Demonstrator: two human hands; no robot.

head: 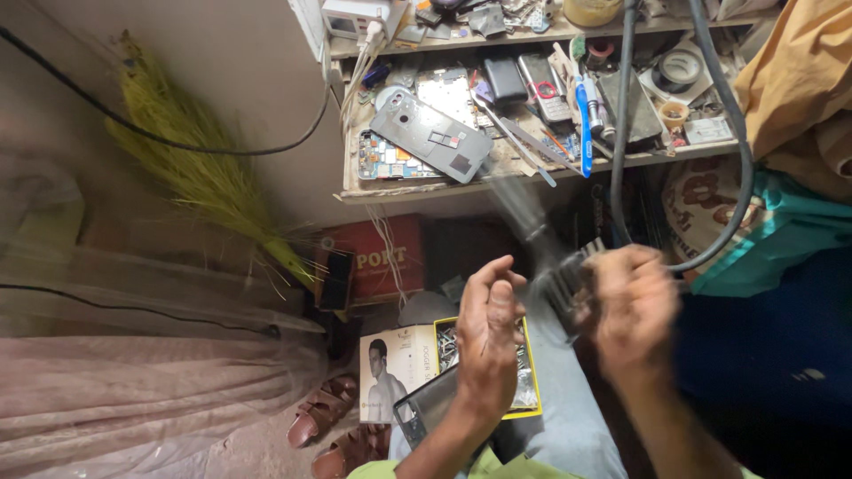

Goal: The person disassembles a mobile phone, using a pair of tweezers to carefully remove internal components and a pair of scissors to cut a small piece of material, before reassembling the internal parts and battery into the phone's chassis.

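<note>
Head view. The right hand is closed around a dark brush-like tool; its pale bristle or tooth ends show at the upper edge of the fist. Both the hand and the tool are motion-blurred, so the tool's exact type cannot be confirmed. The left hand is raised with fingers half curled and thumb forward, holding nothing. It sits just left of the tool, apart from it.

Below the left wrist, a dark phone body lies across the person's lap, partly over a yellow-rimmed tray of small metal parts. A pale printed carton lies on the floor just left of the tray.

Handling, as a judgement:
- Brush-like tool: light, with a stiff handle and flexible bristles. Hold it at the handle; a fist grip is adequate.
- Phone body: thin, rigid, smooth and probably slippery, with fragile glass or exposed board. Support it by the long edges, not the face.

Upper area: a cluttered shelf carries a grey phone back cover, an exposed circuit board, a blue-handled tool and rolls of tape. A black hose loops down at right. A straw broom leans on the wall at left, and brown sandals sit on the floor.
</note>
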